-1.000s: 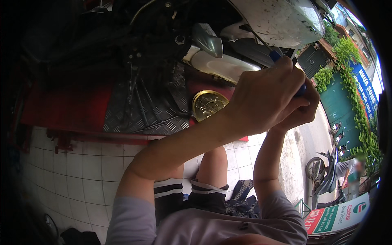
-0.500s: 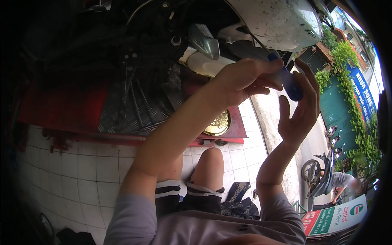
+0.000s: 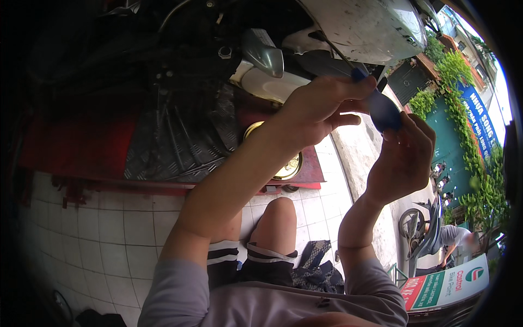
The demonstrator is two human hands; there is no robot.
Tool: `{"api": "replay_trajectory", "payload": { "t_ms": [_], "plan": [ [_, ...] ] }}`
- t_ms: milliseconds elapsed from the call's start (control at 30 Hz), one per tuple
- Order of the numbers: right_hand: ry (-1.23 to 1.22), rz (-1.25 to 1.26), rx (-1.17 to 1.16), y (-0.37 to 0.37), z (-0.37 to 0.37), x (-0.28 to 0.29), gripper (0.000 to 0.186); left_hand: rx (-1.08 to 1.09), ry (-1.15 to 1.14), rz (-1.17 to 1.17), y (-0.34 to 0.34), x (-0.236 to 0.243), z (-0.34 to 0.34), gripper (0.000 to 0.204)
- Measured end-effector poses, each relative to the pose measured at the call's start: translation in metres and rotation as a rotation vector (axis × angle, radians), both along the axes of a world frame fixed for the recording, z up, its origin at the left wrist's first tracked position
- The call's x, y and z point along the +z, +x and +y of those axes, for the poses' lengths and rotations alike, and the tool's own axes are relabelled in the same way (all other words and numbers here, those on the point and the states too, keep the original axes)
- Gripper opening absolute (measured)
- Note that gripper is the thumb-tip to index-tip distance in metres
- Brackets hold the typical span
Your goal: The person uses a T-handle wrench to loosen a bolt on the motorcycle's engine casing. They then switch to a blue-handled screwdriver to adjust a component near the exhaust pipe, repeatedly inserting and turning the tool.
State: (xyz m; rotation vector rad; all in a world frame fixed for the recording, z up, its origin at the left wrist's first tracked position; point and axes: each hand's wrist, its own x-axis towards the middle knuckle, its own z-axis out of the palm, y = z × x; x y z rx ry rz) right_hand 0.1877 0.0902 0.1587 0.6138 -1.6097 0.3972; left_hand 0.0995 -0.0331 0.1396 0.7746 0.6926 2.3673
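A screwdriver with a blue handle (image 3: 385, 111) is tilted up and to the left, its thin shaft running to the edge of a motorcycle's dirty pale body panel (image 3: 365, 32). Whether its tip sits in a screw I cannot tell. Near the shaft, my left hand (image 3: 321, 106) grips the front of the handle between thumb and fingers. My right hand (image 3: 406, 155) closes its fingertips on the handle's rear end. Below the panel are a silver footrest-like part (image 3: 264, 59) and a pale exhaust cover (image 3: 272, 84).
The motorcycle stands on a red lift platform (image 3: 76, 141) with a dark tread plate (image 3: 212, 136), where several long metal tools lie. A gold round dish (image 3: 289, 168) is partly behind my left forearm. Patterned cloth (image 3: 318, 272) lies by my knees. Outside, a person (image 3: 455, 240) is beside a motorbike (image 3: 422, 231).
My right hand's fingers, spread around the handle before, have closed on its rear end. My left hand keeps its grip. The whole view has shifted slightly.
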Motion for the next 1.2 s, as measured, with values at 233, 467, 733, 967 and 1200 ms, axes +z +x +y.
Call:
{"api": "replay_trajectory", "payload": {
  "t_ms": [233, 467, 733, 967, 1200],
  "plan": [
    [-0.035, 0.029, -0.024, -0.008, -0.003, 0.001, 0.037, -0.200, 0.373, 0.081, -0.009, -0.009, 0.012, 0.029],
    [0.078, -0.156, 0.148, -0.002, 0.011, 0.009, 0.042, -0.058, 0.230, -0.010, 0.002, 0.000, 0.007, 0.031],
    [0.028, -0.119, 0.117, -0.002, 0.009, 0.004, 0.043, -0.134, 0.358, 0.027, -0.001, -0.008, 0.016, 0.028],
    [-0.049, -0.197, 0.191, 0.000, 0.009, 0.008, 0.039, -0.049, 0.224, 0.032, -0.002, -0.005, 0.011, 0.027],
    [-0.245, -0.185, 0.202, -0.001, 0.005, -0.001, 0.036, -0.178, 0.395, 0.093, -0.002, -0.010, 0.020, 0.034]
  ]
}}
